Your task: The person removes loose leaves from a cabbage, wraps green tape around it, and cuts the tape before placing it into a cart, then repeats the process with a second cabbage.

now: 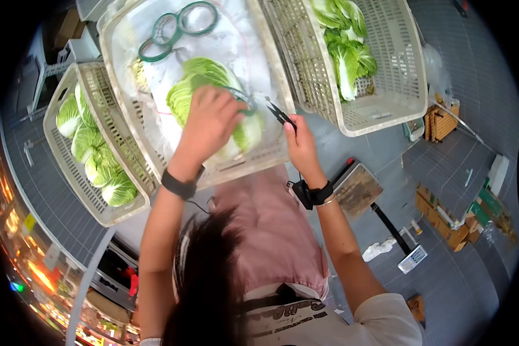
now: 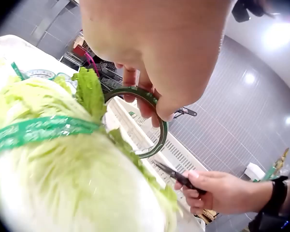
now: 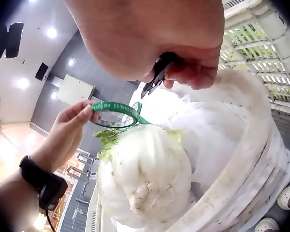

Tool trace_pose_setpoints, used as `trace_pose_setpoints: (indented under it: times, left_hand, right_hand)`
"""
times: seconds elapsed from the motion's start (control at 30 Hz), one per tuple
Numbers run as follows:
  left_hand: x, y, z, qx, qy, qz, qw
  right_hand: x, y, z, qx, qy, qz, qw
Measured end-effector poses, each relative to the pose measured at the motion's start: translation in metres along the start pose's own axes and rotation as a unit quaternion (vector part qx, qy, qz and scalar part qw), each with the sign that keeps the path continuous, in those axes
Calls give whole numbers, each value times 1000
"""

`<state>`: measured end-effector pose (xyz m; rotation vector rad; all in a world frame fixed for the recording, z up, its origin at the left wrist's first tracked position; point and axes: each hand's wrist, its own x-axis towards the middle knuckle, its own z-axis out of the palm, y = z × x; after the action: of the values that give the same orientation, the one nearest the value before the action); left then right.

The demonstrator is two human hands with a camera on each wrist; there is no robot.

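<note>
Left fingers (image 2: 166, 110) pinch tape roll (image 3: 113, 107) beside cabbage (image 3: 145, 159); right fingers (image 3: 203, 75) grip cutter (image 2: 174, 174), a gap away, near crate rim (image 3: 253, 123).

Ceiling lights (image 2: 279, 36) shine above grey tiled floor (image 1: 380, 279).

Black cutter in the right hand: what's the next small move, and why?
Probably bring the black cutter to the green tape beside the roll to cut it: the tape crosses the cabbage, the left hand holds the roll, and the cutter's tip is nearby.
</note>
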<state>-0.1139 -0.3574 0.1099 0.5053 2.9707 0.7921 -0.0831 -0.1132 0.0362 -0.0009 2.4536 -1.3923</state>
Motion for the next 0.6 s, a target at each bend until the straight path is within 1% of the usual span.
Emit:
trace_pose_setpoints:
  times: [0.03, 0.07, 0.1, 0.17, 0.27, 0.33, 0.4, 0.47, 0.53, 0.57, 0.6]
  left_hand:
    - [12, -1, -2, -26, -20, 1, 999]
    - [27, -2, -7, -33, -40, -19, 998]
    - [38, -3, -6, -93, -41, -60, 993]
    - [59, -5, -1, -209, -41, -143, 967]
    - [89, -3, 8, -175, -68, -108, 976]
    - [105, 3, 15, -150, -73, -99, 981]
    - [118, 0, 23, -161, -104, -165, 967]
    - [125, -4, 24, -163, -140, -240, 947]
    - [118, -2, 12, -284, -149, -313, 894]
    - [111, -1, 6, -342, -150, -348, 860]
    - [102, -2, 4, -373, -141, -358, 845]
  right_hand:
    - [2, 1, 2, 9, 5, 13, 1000]
    - [2, 0, 4, 18, 10, 27, 999]
    - [1, -1, 5, 30, 15, 38, 999]
    - [4, -3, 10, 54, 28, 55, 997]
    - [7, -7, 18, 82, 8, 65, 995]
    - [12, -12, 22, 103, 17, 72, 992]
    - [18, -12, 26, 112, 28, 62, 991]
    - [23, -13, 24, 100, 17, 55, 993]
    - [26, -12, 19, 81, 6, 43, 996]
    - [26, -11, 16, 68, -1, 34, 997]
    - [26, -9, 15, 56, -8, 25, 998]
